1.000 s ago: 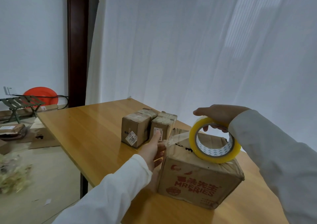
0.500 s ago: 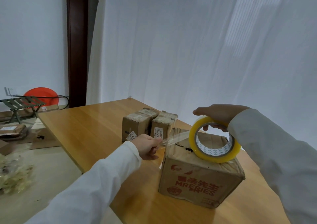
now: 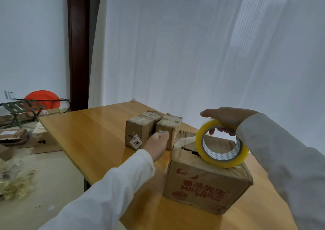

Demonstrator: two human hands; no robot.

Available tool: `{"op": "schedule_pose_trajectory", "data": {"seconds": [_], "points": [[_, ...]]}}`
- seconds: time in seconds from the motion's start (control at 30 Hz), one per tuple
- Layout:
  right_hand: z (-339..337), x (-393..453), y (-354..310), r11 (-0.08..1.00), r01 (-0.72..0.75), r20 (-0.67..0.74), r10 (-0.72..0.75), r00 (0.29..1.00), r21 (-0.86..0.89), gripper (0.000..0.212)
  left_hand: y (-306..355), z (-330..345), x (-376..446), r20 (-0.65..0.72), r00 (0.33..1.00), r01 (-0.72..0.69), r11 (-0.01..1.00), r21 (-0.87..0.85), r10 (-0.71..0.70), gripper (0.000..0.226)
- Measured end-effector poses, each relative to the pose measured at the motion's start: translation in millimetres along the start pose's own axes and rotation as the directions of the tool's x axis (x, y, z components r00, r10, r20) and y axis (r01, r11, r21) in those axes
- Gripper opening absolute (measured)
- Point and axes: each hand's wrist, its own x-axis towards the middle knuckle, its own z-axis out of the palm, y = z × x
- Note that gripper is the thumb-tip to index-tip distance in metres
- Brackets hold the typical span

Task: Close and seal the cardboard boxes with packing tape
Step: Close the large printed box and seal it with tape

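Three cardboard boxes sit on the wooden table (image 3: 91, 133). On the printed box (image 3: 205, 185) stands a yellow tape roll (image 3: 222, 146), gripped by the right hand (image 3: 226, 118). The left hand (image 3: 156, 145), blurred, reaches just left of it; its grip cannot be told. Two small boxes (image 3: 153, 130) stand behind.

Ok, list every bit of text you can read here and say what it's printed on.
"MR" followed by red letters that look like "ERIES": front face of the big cardboard box, under red Chinese characters too blurred to read.
"300", seen sideways: white sticker on the left small box; its finer print is too small to read.
Label on the right small box: too blurred to read.
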Motion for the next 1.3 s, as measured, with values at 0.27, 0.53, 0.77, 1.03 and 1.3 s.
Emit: {"op": "schedule_pose_trajectory", "data": {"seconds": [0.27, 0.53, 0.77, 1.03, 1.3], "points": [[-10.5, -1.5, 21.5, 0.921, 0.023, 0.221, -0.118, 0.968, 0.389, 0.055, 13.8, 34.9, 23.1, 0.163, 0.986, 0.033, 0.998, 0.055, -0.042, 0.053], [-25.0, -9.9, 34.6, 0.962, 0.094, 0.119, -0.128, 0.985, 0.257, 0.055, 22.1, 31.6, 22.7, 0.229, 0.971, 0.024, 0.982, 0.187, -0.067, 0.051], [-46.5, -16.8, 62.8, 0.846, -0.107, 0.069, 0.167, 0.984, -0.522, 0.063, 25.4, 27.8, 25.4, 0.28, 0.959, -0.049, 0.949, 0.31, -0.042, 0.053], [-14.3, 1.1, 117.1, 0.923, -0.127, 0.179, 0.203, 0.963, -0.362, 0.069, 26.4, 34.1, 26.0, 0.274, 0.961, -0.055, 0.939, 0.34, -0.043, 0.051], [-0.1, 3.6, 135.8, 0.973, -0.1, 0.145, 0.131, 0.981, -0.207, 0.072, 40.2, 36.5, 13.6, 0.167, 0.981, -0.186, 0.686, 0.704, 0.095, 0.05]]}}
